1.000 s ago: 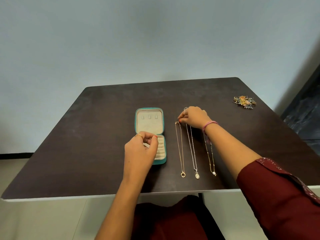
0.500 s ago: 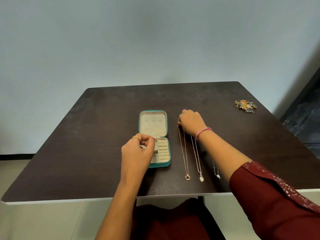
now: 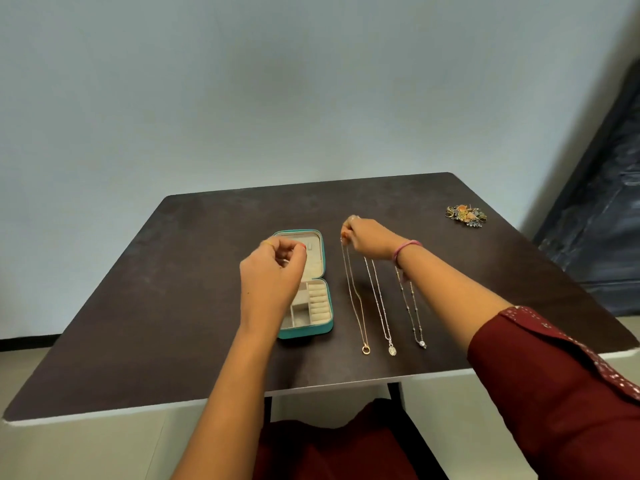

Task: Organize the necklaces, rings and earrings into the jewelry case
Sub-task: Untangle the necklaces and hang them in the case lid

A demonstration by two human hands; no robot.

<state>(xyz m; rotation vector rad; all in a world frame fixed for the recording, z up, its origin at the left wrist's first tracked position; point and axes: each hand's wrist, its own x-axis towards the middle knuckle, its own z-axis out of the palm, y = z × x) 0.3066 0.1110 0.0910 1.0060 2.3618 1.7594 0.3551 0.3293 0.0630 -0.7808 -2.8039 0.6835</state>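
Observation:
A teal jewelry case [image 3: 326, 327] lies open at the table's middle, its beige lid flat behind the compartmented base. My left hand [image 3: 272, 275] hovers over the case where lid and base meet, fingers curled, nothing visible in them. Right of the case lie three necklaces, stretched toward me: a gold necklace [image 3: 356, 303] with a ring pendant, a silver necklace [image 3: 381, 306] with an oval pendant, and a beaded necklace [image 3: 414, 313] with a round stone. My right hand [image 3: 372, 239] pinches the gold chain's far end and covers the far ends of the other two.
A small heap of colourful earrings and rings [image 3: 465, 214] sits at the far right of the dark brown table [image 3: 173, 306]. A pale wall rises behind the table, and a dark panel stands at the right edge of the view.
My left hand has risen from the case's base toward the lid. My right hand has closed on the gold chain's far end and lifted it slightly.

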